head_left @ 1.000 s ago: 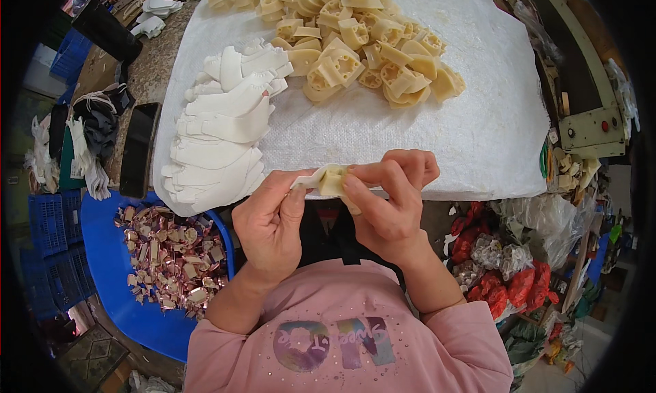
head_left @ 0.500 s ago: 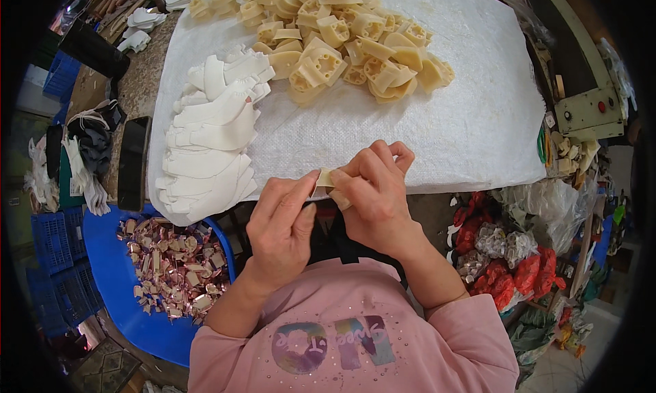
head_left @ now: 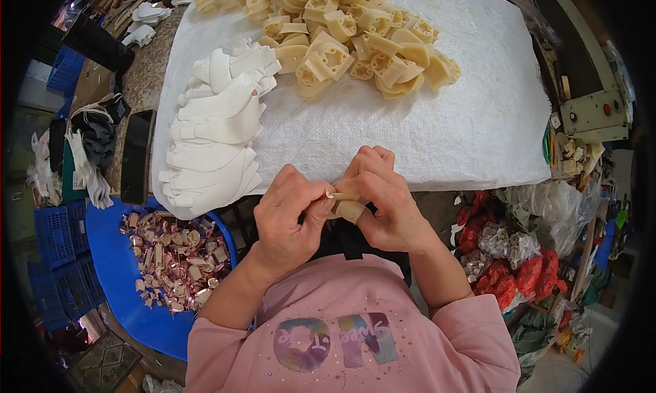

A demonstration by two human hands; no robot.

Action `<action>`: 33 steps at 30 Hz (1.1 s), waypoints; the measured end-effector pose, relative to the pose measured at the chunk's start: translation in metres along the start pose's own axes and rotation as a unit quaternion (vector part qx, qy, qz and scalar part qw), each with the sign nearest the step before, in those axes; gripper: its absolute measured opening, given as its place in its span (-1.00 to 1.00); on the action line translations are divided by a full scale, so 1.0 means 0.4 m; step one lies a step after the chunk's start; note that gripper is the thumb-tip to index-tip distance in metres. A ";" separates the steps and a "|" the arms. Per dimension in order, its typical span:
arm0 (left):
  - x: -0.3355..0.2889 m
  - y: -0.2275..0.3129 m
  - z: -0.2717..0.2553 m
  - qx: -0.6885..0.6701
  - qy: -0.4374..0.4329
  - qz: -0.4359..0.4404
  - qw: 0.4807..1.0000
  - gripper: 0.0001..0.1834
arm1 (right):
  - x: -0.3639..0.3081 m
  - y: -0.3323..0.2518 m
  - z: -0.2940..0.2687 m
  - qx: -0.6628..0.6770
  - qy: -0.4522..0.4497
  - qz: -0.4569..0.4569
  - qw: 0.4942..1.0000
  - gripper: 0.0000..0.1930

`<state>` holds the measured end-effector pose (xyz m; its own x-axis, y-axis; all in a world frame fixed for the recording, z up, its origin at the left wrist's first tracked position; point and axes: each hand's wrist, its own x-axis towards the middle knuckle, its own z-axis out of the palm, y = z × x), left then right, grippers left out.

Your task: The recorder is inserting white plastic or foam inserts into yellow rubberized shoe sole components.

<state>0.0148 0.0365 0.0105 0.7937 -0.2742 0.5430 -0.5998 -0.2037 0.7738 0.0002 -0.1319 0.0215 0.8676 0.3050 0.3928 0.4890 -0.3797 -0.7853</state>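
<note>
Hands [head_left: 342,208] drawn nearer, tan piece [head_left: 347,205] seemingly pinched between

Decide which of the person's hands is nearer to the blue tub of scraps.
Left. The left hand is just right of and above the blue tub; the right hand lies farther right, beyond the left.

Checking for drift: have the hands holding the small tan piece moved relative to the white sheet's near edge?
Yes. Both hands with the tan piece drew toward the body, from over the white sheet to just off its near edge.

Matt beige plastic part [head_left: 347,205], woven cloth [head_left: 444,119].
</note>
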 end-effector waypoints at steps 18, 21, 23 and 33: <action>-0.012 -0.042 -0.040 0.016 0.090 0.046 0.995 -0.70 | 0.019 -0.018 -0.009 -0.072 0.069 -0.100 0.990 -0.63; -0.012 -0.020 -0.045 -0.020 0.093 0.034 0.995 -0.70 | -0.019 -0.004 0.009 -0.022 0.088 -0.057 0.994 -0.70; -0.008 0.003 -0.036 -0.047 0.098 0.040 0.993 -0.72 | -0.067 0.010 0.047 0.303 0.148 0.178 0.924 -0.79; -0.025 0.001 0.000 -0.004 0.008 0.120 0.993 -0.77 | -0.083 -0.029 0.056 0.457 0.181 0.212 0.844 -0.73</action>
<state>0.0066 0.0394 0.0053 0.6298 -0.2989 0.7169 -0.7707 -0.1261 0.6245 -0.0365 -0.1181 0.0068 0.9989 -0.0396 -0.0265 -0.0033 0.4967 -0.8679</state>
